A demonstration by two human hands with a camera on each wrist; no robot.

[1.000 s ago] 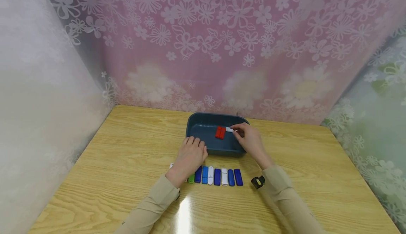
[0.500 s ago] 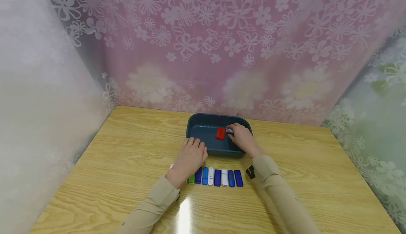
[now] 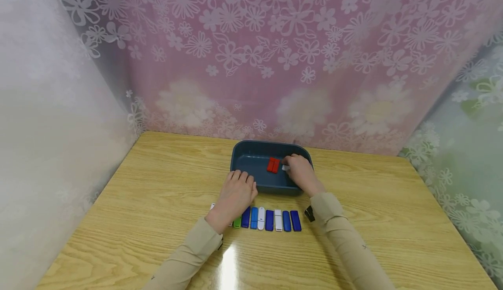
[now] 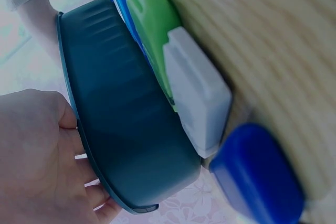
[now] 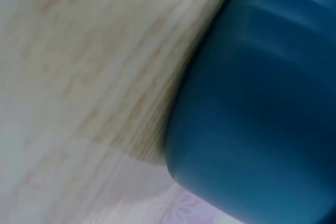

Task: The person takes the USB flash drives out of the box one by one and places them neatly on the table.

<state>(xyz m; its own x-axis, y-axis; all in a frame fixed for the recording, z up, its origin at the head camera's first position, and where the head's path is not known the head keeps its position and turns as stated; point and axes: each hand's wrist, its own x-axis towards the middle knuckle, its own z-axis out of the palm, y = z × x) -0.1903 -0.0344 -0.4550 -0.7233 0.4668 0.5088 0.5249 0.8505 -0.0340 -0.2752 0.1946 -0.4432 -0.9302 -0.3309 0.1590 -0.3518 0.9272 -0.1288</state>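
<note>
Inside the dark blue tray (image 3: 251,189), two red USB flash drives (image 3: 273,165) lie side by side. My right hand (image 3: 301,173) reaches over the tray's right side and pinches a white USB flash drive (image 3: 285,167) just right of the red pair; the fingers cover most of it. My left hand (image 3: 235,192) grips the near rim at the tray's left end. In the left wrist view, the fingers (image 4: 86,169) hook over that rim. The right wrist view has only the tray's outer wall (image 5: 262,108) and table, without the hand.
Several flash drives stand in a row before the tray, among them a white one (image 3: 278,220) and a dark blue one (image 3: 295,221). My left hand and wrist hide part of the row; a green drive (image 4: 152,22) shows beneath. A floral curtain (image 3: 220,84) hangs behind the table.
My right hand has moved slightly left and lower into the tray with the white flash drive, which has shifted toward the tray's near side. The left hand stays on the rim.
</note>
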